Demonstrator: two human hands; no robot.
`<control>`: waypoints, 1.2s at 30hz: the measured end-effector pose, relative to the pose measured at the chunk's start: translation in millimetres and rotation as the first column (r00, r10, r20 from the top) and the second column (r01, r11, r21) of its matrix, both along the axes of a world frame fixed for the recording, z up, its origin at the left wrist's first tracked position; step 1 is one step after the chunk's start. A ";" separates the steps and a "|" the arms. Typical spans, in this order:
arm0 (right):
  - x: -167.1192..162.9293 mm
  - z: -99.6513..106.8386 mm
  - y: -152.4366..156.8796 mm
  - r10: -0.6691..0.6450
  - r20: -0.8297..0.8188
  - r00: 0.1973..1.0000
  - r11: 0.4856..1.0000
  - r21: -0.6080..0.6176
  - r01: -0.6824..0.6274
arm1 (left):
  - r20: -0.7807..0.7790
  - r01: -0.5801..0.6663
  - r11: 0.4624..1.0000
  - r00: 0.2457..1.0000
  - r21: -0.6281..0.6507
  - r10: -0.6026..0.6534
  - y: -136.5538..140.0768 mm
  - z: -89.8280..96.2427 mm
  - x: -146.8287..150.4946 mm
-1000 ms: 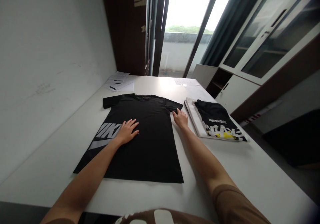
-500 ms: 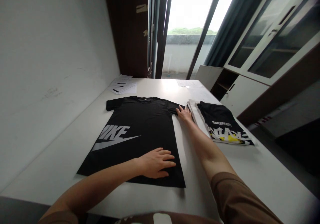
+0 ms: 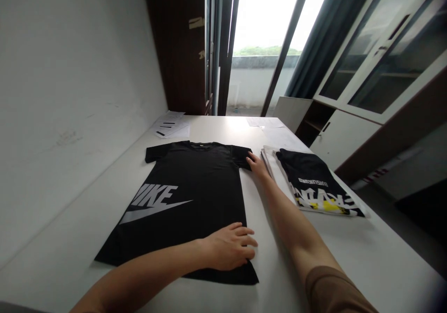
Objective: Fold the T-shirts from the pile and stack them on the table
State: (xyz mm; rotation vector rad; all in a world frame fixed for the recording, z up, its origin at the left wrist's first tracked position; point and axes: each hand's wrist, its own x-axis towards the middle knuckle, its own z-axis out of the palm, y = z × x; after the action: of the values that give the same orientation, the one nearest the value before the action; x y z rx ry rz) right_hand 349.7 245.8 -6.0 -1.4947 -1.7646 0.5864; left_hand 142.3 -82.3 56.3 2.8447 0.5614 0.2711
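A black short-sleeved T-shirt [image 3: 204, 196] with a large grey NIKE print lies spread out flat, its neck facing away from me. My left hand [image 3: 232, 248] rests palm down on its lower right part, fingers apart and their tips reaching the shirt's right side edge. At the cuff of the right sleeve is my right hand [image 3: 257, 165]; its fingers are stretched out and their tips touch the sleeve's end. The thumb of my right hand is hard to make out.
Folded clothes [image 3: 314, 180], black with white and yellow print over pale fabric, lie on the right of the white table [image 3: 223, 129]. Papers [image 3: 169, 124] lie at the far left corner, more sheets [image 3: 265, 122] at the far right. A wall [image 3: 77, 94] borders the left; cabinets [image 3: 345, 133] stand at right.
My left hand has slid right and nearer to me, to the shirt's side edge. My right hand has drawn back to the sleeve's end, which no longer reaches the folded clothes. The view has tilted slightly.
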 end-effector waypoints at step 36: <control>-94.5 90.6 57.5 -0.041 -0.094 0.995 0.997 -0.071 0.034 | 0.119 -0.011 0.947 0.993 0.322 -0.028 -31.2 32.8 -60.8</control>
State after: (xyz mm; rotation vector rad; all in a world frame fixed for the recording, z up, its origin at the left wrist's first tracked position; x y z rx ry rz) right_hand 255.2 303.3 84.6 -1.5179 -1.6553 0.6945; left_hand 81.4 -113.5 89.0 3.1121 0.5211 0.5810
